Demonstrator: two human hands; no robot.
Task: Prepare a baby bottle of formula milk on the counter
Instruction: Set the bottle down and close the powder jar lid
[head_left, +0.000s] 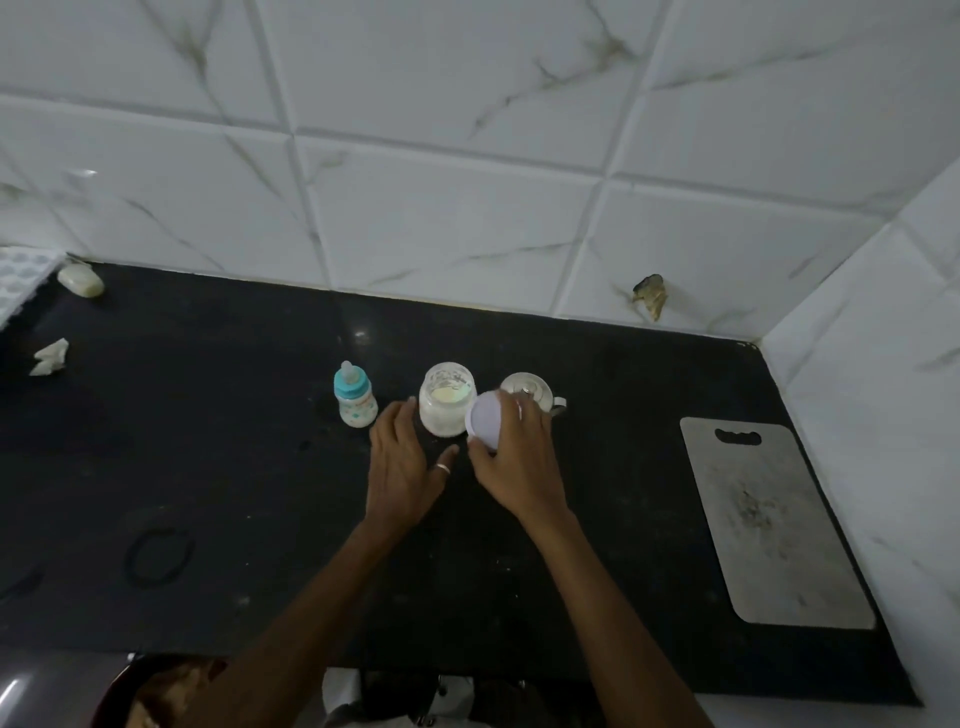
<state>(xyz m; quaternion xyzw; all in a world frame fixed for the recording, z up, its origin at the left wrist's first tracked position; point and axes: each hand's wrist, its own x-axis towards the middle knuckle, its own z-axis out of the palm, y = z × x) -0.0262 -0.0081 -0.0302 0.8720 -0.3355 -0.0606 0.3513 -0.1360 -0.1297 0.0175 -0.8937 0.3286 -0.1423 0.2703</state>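
Right hand is gripping the light, stiff lid by its rim, at the jar's four o'clock; left hand is hovering with fingers released. The jar looks glassy, fragile: grasp its sides.

Black counter, white tiles, pale things

My counter is black; the wall tiles are white with grey-brown veins. The bottle is white with a teal collar, the lid white, the cutting board grey.
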